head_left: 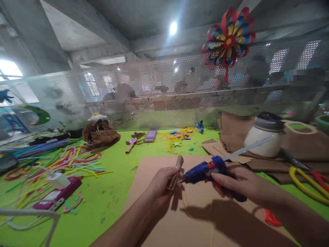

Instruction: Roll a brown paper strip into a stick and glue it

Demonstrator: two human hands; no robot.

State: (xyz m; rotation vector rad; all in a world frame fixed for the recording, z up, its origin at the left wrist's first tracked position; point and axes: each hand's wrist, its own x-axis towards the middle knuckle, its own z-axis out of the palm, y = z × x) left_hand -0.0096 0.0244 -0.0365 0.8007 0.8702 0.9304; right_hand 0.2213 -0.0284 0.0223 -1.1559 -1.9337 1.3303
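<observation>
Near the middle of the view, my left hand is closed round a small rolled piece of brown paper, held slightly tilted. My right hand grips a blue glue gun with a clear glue stick out of its back end. The gun's nozzle points left and meets or nearly meets the brown roll; exact contact is hard to tell. A thin yellow string hangs below the roll. Beneath both hands lies a large tan sheet on the green table.
Colourful pipe cleaners, a purple power strip and a brown fuzzy item are at left. Small cutouts lie behind. At right stand a white jar, brown paper and yellow-handled scissors. A perforated screen rises behind.
</observation>
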